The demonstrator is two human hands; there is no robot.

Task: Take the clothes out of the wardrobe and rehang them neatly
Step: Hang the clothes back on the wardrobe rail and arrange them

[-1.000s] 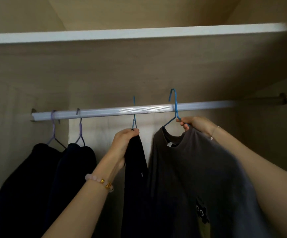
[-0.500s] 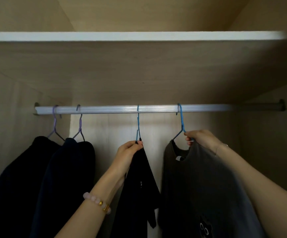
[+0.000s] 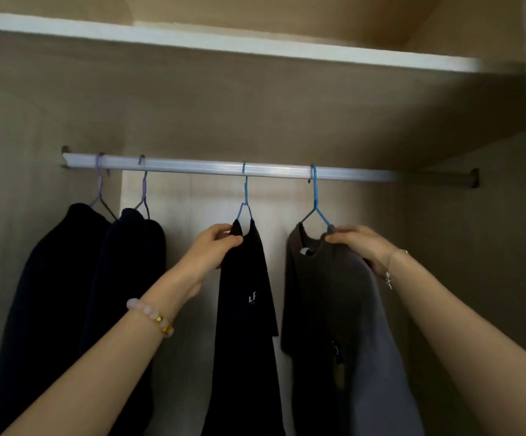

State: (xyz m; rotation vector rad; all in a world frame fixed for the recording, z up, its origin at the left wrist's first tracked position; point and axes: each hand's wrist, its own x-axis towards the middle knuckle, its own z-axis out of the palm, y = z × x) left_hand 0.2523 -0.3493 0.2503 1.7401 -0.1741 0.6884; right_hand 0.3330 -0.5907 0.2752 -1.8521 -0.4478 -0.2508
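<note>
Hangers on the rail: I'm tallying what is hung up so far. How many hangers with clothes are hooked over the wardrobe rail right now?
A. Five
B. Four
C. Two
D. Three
B: four hangers hook over the rail, two purple hangers at the left and two blue hangers, each carrying a garment.

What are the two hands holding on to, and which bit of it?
The left hand pinches the black shirt at its shoulder, by the collar. The right hand grips the grey shirt at its shoulder, beside the neckline.
</note>
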